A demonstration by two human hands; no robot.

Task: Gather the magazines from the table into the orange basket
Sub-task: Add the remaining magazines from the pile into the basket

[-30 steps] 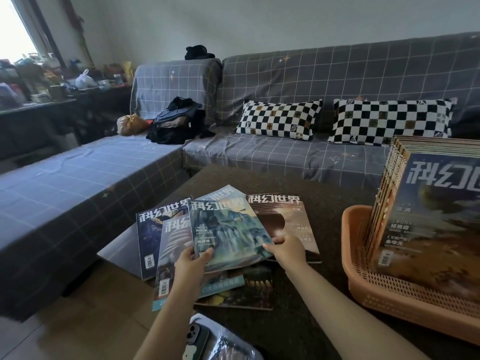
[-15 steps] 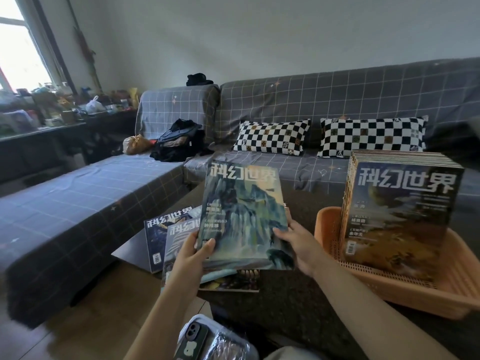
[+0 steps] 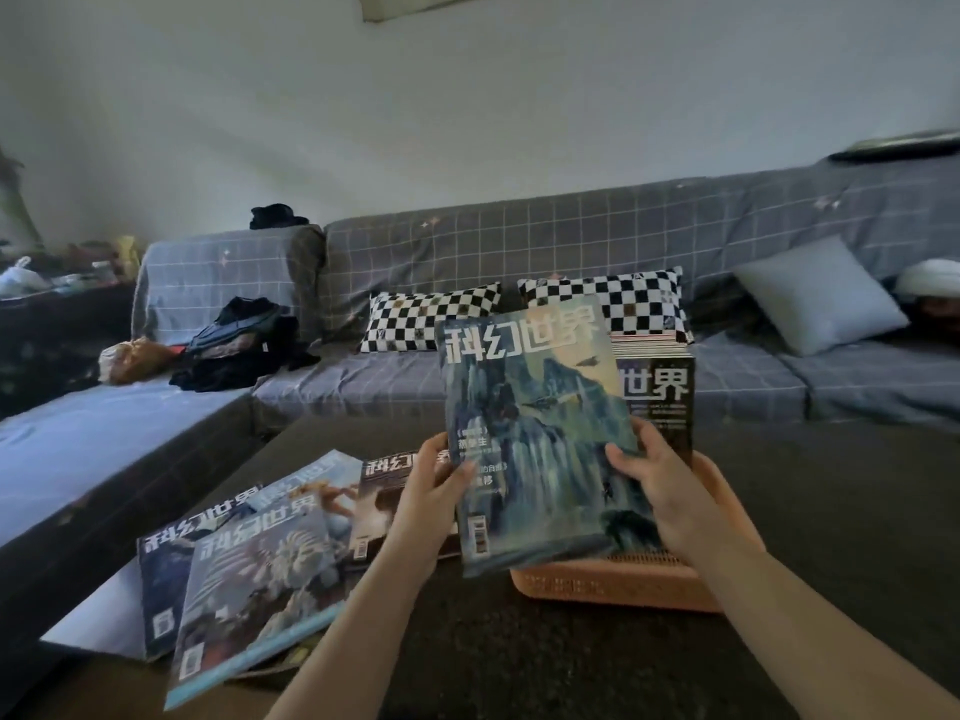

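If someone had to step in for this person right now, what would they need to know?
Left hand and right hand both grip the teal magazine, held upright over the near end of the orange basket.
Done: a stack of magazines already stands in the basket.
Left: lower this one in, then gather the loose magazines lying overlapped on the table, at least four.

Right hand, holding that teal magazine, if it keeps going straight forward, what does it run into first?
Most likely the stack of magazines standing in the orange basket, right behind the teal magazine that the right hand holds. Depth is hard to judge.
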